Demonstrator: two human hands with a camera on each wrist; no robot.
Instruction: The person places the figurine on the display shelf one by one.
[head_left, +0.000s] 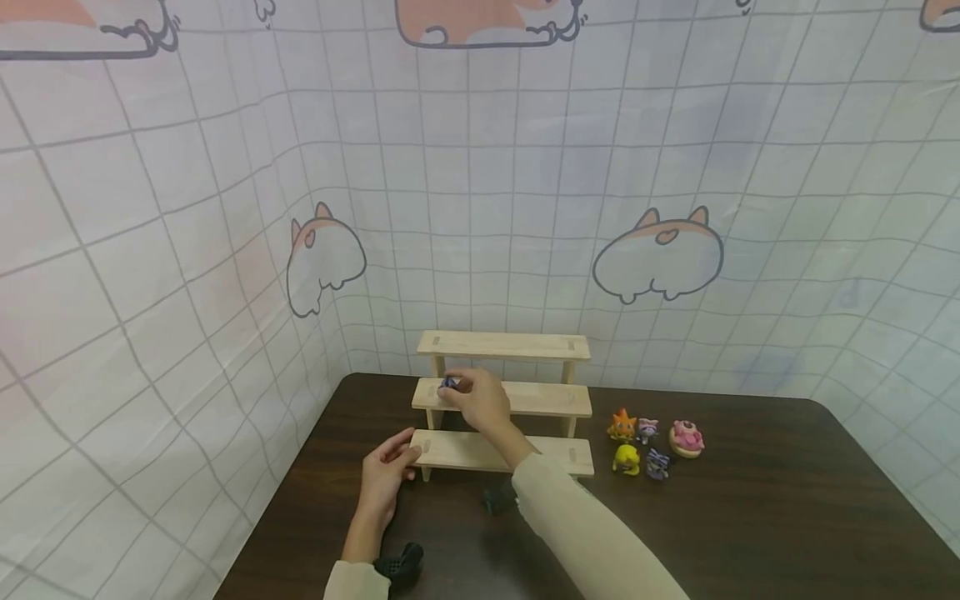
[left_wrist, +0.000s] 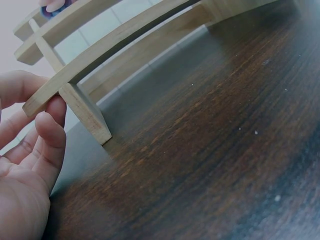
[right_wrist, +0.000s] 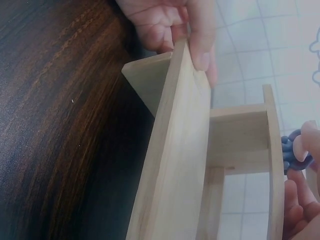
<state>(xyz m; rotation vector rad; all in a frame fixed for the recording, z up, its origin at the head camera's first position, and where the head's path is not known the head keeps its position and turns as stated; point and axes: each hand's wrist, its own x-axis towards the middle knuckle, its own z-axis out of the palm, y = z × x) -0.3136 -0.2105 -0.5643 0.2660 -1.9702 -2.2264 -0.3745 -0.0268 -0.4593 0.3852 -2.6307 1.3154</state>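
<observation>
In the head view, the right hand (head_left: 480,398) pinches a small dark blue toy (head_left: 448,383) at the ten o'clock end of the middle step (head_left: 547,398) of a wooden shelf (head_left: 517,343). The left hand (head_left: 384,477) grips the nine o'clock end of the bottom step (head_left: 487,450). Between three and four o'clock from the shelf, an orange toy (head_left: 622,425), a yellow toy (head_left: 627,459) and a pink toy (head_left: 686,438) stand on the brown table (head_left: 765,517).

In the left wrist view, the left hand, at nine o'clock, has its fingers around the bottom step's end.

In the right wrist view, the right hand, at three o'clock, holds the dark blue toy close against the middle step; I cannot tell whether they touch.
</observation>
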